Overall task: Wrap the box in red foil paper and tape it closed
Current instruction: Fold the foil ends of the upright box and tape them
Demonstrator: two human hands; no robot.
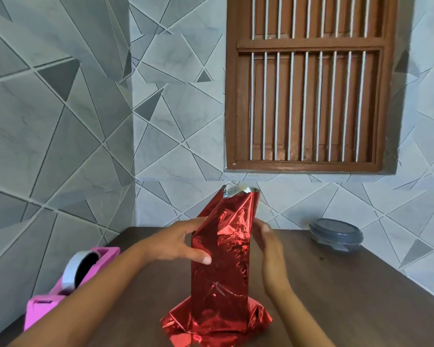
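Note:
A tall box wrapped in crinkled red foil paper [223, 261] stands upright on the dark wooden table [336, 296]. Loose foil flares out at its base and sticks up open at the top, showing the silver inner side. My left hand [178, 242] grips the box's upper left side, thumb across the front and fingers behind. My right hand [267, 240] is flat and blurred against the right side, fingers apart. The box itself is hidden under the foil.
A pink tape dispenser [68, 281] with a roll of clear tape sits at the table's left edge, behind my left forearm. A round dark-lidded container [336, 234] stands at the back right. Tiled walls and a barred wooden window lie behind.

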